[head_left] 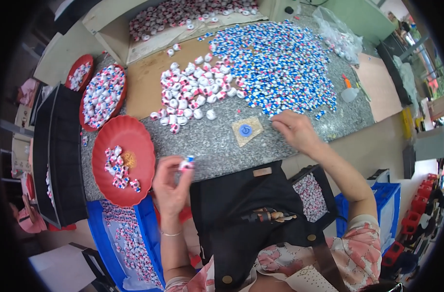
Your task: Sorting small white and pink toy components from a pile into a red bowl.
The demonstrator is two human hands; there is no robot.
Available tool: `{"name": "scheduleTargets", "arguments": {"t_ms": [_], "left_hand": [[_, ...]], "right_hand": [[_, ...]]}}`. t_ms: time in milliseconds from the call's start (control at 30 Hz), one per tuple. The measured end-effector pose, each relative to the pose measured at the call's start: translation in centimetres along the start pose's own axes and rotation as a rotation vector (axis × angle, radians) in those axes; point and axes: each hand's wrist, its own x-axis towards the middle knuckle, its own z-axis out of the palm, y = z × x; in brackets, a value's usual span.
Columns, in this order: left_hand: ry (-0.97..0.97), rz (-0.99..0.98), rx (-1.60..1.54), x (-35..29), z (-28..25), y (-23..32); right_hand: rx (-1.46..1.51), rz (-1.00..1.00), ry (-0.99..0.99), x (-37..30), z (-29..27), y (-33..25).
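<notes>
My left hand point(170, 187) is raised at the table's near edge. Between its thumb and fingers it grips a small white-and-pink toy piece with a blue part on it point(187, 164). My right hand point(297, 131) is at the near edge of a wide pile of small blue-and-white pieces point(280, 68). Its thumb and fingertips are pinched together; what they hold, if anything, is too small to make out. Between the hands, a round blue disc point(245, 130) sits on a tan diamond-shaped pad point(241, 139). White rounded pieces with pink marks point(195, 85) lie heaped beyond.
At left a red scalloped bowl point(100, 160) holds several assembled pieces; a fuller red bowl point(124, 100) is behind it. Blue crates point(149, 214) and a black bin point(324, 177) hold more pieces below. An orange-tipped tool point(347, 82) and plastic bag point(336, 31) are at right.
</notes>
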Motion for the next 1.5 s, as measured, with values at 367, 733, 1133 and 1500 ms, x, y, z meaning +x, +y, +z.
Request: {"name": "scheduleTargets", "arguments": {"t_ms": [367, 733, 1133, 1500], "left_hand": [[0.059, 0.340, 0.762, 4.1, -0.7, 1.6], [-0.312, 0.587, 1.052, 10.9, 6.2, -1.9], [-0.080, -0.469, -0.452, -1.5, 1.1, -2.0], [-0.147, -0.220, -0.340, 0.3, 3.4, -1.0]], "right_hand": [[-0.391, -0.191, -0.258, 1.7, 0.6, 0.3], [-0.314, -0.060, -0.251, -1.3, -1.4, -0.9], [-0.083, -0.158, -0.292, 2.2, -0.7, -3.5], [-0.401, -0.412, -0.459, 5.3, 1.7, -4.5]]}}
